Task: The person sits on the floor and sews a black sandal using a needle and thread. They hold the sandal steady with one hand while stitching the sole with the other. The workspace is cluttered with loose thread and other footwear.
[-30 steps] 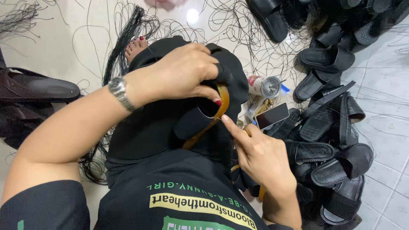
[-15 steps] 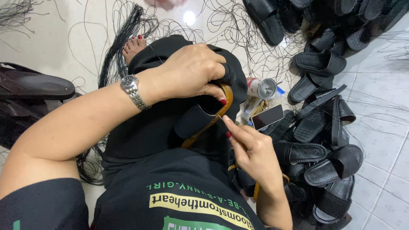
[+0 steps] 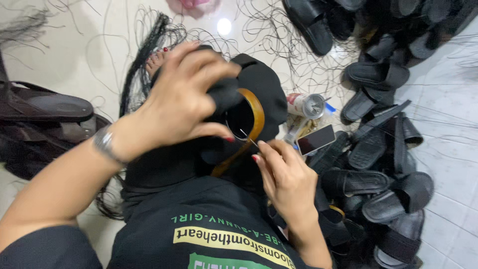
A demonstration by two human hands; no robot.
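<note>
Black sandals [image 3: 378, 149] lie heaped on the tiled floor [image 3: 448, 99] to our right; loose thread [image 3: 144, 60] trails to the left. On our lap our left hand [image 3: 184, 102] clasps a black sandal upper with a tan edge strip [image 3: 256, 117], fingers closed round its soft, pliable body. We judge it light and best held near the seam. Our right hand [image 3: 286, 174] pinches a thin needle [image 3: 247, 138], rigid and sharp, at that strip.

Flat rectangular phone with dark, blank screen [image 3: 316, 139] lying on the pale tiled floor [image 3: 74, 55], just beside the pile of black sandals. Near it, small white and red cylindrical container with silver lid [image 3: 305, 105], tipped on its side.
</note>
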